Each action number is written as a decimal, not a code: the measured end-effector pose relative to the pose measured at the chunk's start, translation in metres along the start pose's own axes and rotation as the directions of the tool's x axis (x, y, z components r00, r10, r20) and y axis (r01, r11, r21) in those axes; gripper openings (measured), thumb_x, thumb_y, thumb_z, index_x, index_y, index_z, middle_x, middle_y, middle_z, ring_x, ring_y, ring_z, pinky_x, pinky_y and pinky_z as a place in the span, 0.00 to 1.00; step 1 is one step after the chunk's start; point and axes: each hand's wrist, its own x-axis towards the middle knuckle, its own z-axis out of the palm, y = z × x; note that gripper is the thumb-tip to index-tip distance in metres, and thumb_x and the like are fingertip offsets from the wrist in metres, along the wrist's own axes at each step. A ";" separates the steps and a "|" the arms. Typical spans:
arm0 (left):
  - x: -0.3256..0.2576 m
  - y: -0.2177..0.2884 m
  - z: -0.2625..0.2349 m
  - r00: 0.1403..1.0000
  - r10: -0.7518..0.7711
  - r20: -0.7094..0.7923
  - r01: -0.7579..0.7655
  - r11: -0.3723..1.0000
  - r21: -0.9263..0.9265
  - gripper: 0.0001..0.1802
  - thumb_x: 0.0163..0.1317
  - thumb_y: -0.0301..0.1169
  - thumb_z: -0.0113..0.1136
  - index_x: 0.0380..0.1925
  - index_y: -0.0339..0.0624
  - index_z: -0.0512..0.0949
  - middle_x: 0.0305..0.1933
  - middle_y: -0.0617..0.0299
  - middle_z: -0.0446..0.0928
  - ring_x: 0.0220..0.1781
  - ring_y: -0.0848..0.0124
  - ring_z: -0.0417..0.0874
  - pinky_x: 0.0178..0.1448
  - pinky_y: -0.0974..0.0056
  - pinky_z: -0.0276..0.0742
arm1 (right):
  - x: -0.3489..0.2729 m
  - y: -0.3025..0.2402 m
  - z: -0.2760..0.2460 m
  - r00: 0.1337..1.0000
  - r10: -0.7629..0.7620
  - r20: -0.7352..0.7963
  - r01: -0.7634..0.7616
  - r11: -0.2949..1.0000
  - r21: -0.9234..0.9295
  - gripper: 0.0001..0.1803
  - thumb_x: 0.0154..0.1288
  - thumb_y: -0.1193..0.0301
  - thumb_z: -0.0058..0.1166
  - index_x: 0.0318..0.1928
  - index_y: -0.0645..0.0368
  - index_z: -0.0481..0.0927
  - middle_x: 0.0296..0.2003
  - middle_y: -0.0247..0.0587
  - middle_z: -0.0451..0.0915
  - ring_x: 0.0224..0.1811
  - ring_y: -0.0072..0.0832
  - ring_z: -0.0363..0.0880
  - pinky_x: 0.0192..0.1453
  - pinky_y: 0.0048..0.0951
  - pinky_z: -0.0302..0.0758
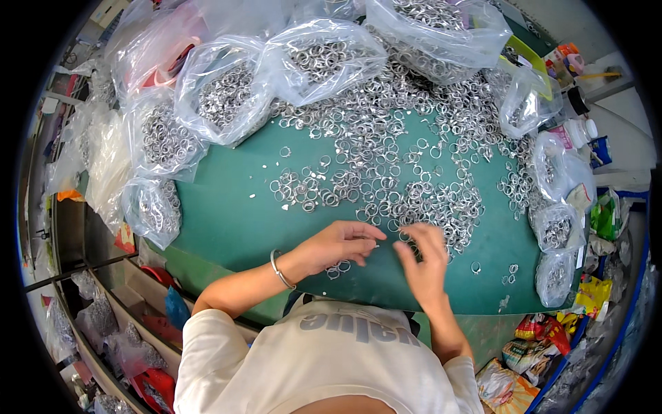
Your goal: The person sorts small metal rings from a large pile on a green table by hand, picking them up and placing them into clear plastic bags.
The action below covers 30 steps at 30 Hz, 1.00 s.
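Note:
Many silver-coloured metal rings (441, 207) lie loose in a heap on the green tabletop (227, 214). My left hand (338, 247), with a bangle (278, 269) on its wrist, is at the near edge of the heap. Its fingers are curled toward the thumb, and a small bright bit shows at the tips, too small to name. A few rings (338, 269) lie under this hand. To its right, my right hand (424, 261) hovers over the heap's near side. Its thumb and fingers are apart, the fingers slightly blurred, with nothing visible between them.
Clear plastic bags of rings line the table's far side (324, 62), left side (162, 141) and right side (555, 276). Small white scraps (286, 206) dot the tabletop. Drawers (138, 297) with bags stand at lower left; coloured packets (541, 334) sit at lower right.

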 end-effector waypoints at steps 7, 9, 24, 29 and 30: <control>0.022 0.017 0.003 0.703 0.709 -0.044 -0.098 0.159 0.982 0.09 0.56 0.26 0.61 0.38 0.37 0.77 0.34 0.55 0.70 0.36 0.58 0.75 0.37 0.58 0.72 | -0.008 0.032 -0.028 0.985 0.093 -0.144 -0.156 0.833 -0.531 0.31 0.57 0.64 0.61 0.60 0.61 0.68 0.63 0.52 0.60 0.66 0.52 0.55 0.65 0.53 0.51; 0.029 0.015 -0.001 0.720 0.694 0.003 -0.087 0.086 0.992 0.08 0.55 0.25 0.62 0.35 0.36 0.76 0.34 0.54 0.70 0.36 0.55 0.75 0.39 0.56 0.72 | -0.010 0.044 -0.029 0.958 0.187 -0.216 -0.275 0.806 -0.523 0.33 0.58 0.63 0.60 0.62 0.60 0.65 0.64 0.53 0.58 0.67 0.54 0.54 0.66 0.54 0.50; 0.026 0.023 -0.002 0.649 0.760 -0.032 -0.046 0.081 0.996 0.11 0.54 0.22 0.60 0.39 0.36 0.76 0.36 0.52 0.71 0.38 0.54 0.74 0.43 0.56 0.71 | 0.016 0.018 0.006 0.996 -0.026 0.088 0.055 0.935 -0.351 0.29 0.58 0.64 0.60 0.59 0.60 0.70 0.63 0.48 0.62 0.69 0.55 0.51 0.66 0.62 0.49; 0.035 0.020 0.007 0.736 0.673 0.075 -0.094 -0.008 0.996 0.12 0.50 0.23 0.65 0.36 0.36 0.78 0.36 0.54 0.70 0.40 0.56 0.73 0.43 0.57 0.70 | 0.009 0.030 -0.007 0.964 -0.108 0.242 0.139 0.983 -0.116 0.23 0.56 0.68 0.61 0.53 0.59 0.75 0.61 0.44 0.66 0.70 0.48 0.54 0.70 0.56 0.49; 0.036 0.021 0.007 0.725 0.683 0.087 -0.103 -0.017 0.994 0.11 0.50 0.23 0.65 0.36 0.36 0.78 0.35 0.54 0.70 0.39 0.56 0.73 0.42 0.57 0.71 | 0.006 0.033 -0.011 0.953 -0.116 0.281 0.138 0.989 -0.060 0.23 0.56 0.68 0.61 0.53 0.59 0.75 0.61 0.44 0.67 0.69 0.47 0.55 0.70 0.54 0.50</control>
